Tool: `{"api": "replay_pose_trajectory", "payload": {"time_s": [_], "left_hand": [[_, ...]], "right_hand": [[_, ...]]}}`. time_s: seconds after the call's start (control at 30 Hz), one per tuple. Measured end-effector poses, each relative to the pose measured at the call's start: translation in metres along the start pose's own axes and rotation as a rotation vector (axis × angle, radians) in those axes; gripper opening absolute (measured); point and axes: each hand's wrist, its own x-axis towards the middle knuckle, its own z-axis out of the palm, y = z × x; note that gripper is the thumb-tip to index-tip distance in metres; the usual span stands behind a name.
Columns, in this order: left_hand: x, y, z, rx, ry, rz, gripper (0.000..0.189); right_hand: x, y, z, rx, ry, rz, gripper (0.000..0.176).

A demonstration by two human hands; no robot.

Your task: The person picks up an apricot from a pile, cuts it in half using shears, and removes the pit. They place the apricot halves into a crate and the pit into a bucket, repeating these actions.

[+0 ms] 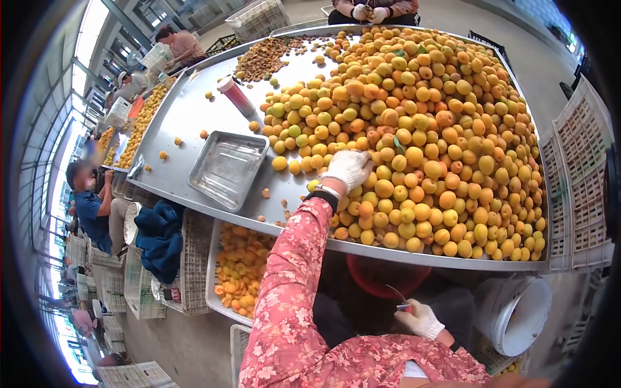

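Pink sleeves with flowers [284, 291] are closest, and one reaches over the near edge of the big metal table [213, 119]. At its end, the left hand [349, 169], in a white glove, touches the apricots [446, 149] heaped on the table. Its fingers point down at the fruit, so I cannot tell if they have hold of one. Below the table's near edge, the right hand [422, 320] has its gloved fingers curled around a small knife [405, 308]. Maybe it is down there so the blade is well away from the other hand. Under the table is a red tub [369, 275], perhaps near the knees to catch bits. Poking out from under the table's near edge is a white crate [212, 284] of split fruit [239, 271], likely easy to reach there. On the table's left part are a metal tray [226, 167] and a red cup [236, 97]. Brown stones [265, 59] lie by the table's far edge, maybe to be apart from the fruit.
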Motion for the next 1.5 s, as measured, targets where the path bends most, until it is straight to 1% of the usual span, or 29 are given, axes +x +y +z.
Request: {"api": "replay_pose_trajectory", "payload": {"time_s": [0.03,0.1,0.13,0.23,0.3,0.33,0.4,0.43,0.53,0.6,0.67,0.73,0.8,0.83,0.87,0.93,0.97,1.0,1.03,1.07,1.13,1.17,1.2,1.27,1.3,1.4,1.47,1.5], "left_hand": [[-0.002,0.000,-0.003,0.010,-0.061,-0.027,0.034],[-0.008,0.000,-0.008,0.006,-0.165,-0.077,0.036],[-0.011,-0.001,-0.008,-0.018,-0.111,-0.043,0.035],[-0.020,-0.008,-0.010,-0.013,-0.120,-0.020,0.032],[-0.022,-0.014,-0.019,-0.179,-0.253,-0.057,0.031],[-0.023,-0.018,-0.022,-0.183,-0.247,-0.057,0.031],[-0.026,-0.024,-0.026,-0.209,-0.360,-0.046,0.037],[-0.027,-0.024,-0.024,-0.210,-0.359,-0.047,0.037],[-0.027,-0.019,-0.020,0.062,-0.405,0.074,0.048],[-0.030,-0.014,-0.016,0.083,-0.398,0.046,0.050],[-0.035,-0.015,-0.009,0.073,-0.239,0.021,0.052],[-0.042,-0.017,-0.011,0.031,-0.216,0.005,0.050],[-0.052,-0.014,-0.022,-0.907,0.066,-0.349,0.049],[-0.058,-0.014,-0.032,-1.140,0.124,-0.354,0.053],[-0.062,-0.014,-0.037,-1.263,0.146,-0.351,0.053],[-0.080,0.001,-0.049,-1.375,0.145,-0.400,0.049],[-0.089,0.011,-0.049,-1.544,0.170,-0.345,0.050],[-0.100,0.019,-0.047,-1.674,0.187,-0.283,0.050],[-0.112,0.031,-0.050,-1.777,0.188,-0.270,0.050],[-0.126,0.047,-0.056,-1.882,0.186,-0.257,0.050],[-0.154,0.074,-0.070,-2.034,0.156,-0.177,0.053],[-0.167,0.085,-0.074,-2.091,0.146,-0.148,0.055],[-0.182,0.097,-0.076,-2.141,0.149,-0.149,0.056],[-0.211,0.122,-0.079,-2.188,0.190,-0.108,0.054],[-0.226,0.142,-0.086,-2.184,0.252,-0.199,0.052],[-0.267,0.165,-0.073,-2.281,0.223,-0.289,0.051],[-0.293,0.180,-0.069,-2.175,0.290,-0.253,0.050],[-0.304,0.185,-0.069,-2.216,0.272,-0.215,0.051]], "right_hand": [[0.001,-0.003,0.000,-0.016,-0.041,0.006,0.046],[0.001,-0.005,0.002,-0.032,-0.044,0.004,0.046],[0.002,-0.006,0.002,-0.043,-0.047,0.009,0.047],[-0.001,-0.015,-0.002,-0.065,-0.064,0.045,0.049],[-0.002,-0.014,-0.001,-0.074,-0.067,0.058,0.050],[-0.002,-0.009,0.001,-0.098,-0.072,0.045,0.050],[-0.001,-0.005,0.003,-0.126,-0.079,0.030,0.051],[-0.002,-0.006,0.004,-0.127,-0.106,0.028,0.051],[-0.001,-0.002,0.007,-0.135,-0.138,0.013,0.052],[-0.002,-0.001,0.012,-0.136,-0.149,0.002,0.052],[-0.002,-0.004,0.012,-0.162,-0.097,0.011,0.052],[-0.003,-0.004,0.012,-0.143,-0.085,0.004,0.049],[-0.006,-0.004,0.013,-0.123,-0.085,-0.004,0.047],[-0.006,-0.004,0.013,-0.143,-0.076,-0.013,0.047],[-0.007,-0.004,0.013,-0.164,-0.066,-0.024,0.047],[-0.009,-0.002,0.016,-0.118,-0.049,-0.060,0.045],[-0.005,0.005,0.019,-0.030,0.018,-0.072,0.041],[0.000,0.012,0.023,0.061,0.082,-0.083,0.038],[0.006,0.020,0.026,0.220,0.072,-0.023,0.027],[-0.001,0.006,0.025,0.492,0.030,0.001,0.023],[-0.023,-0.023,0.016,0.657,0.019,0.018,0.021],[-0.023,-0.021,0.016,0.719,0.017,0.014,0.025],[-0.027,-0.023,0.016,0.737,0.016,-0.010,0.028],[-0.042,-0.037,0.014,0.725,0.022,-0.087,0.029],[-0.052,-0.043,0.016,0.731,0.031,-0.167,0.028],[-0.080,-0.077,0.011,0.665,0.063,-0.406,0.024],[-0.101,-0.093,0.011,0.634,0.029,-0.562,0.017],[-0.108,-0.097,0.014,0.618,0.029,-0.584,0.015]]}}
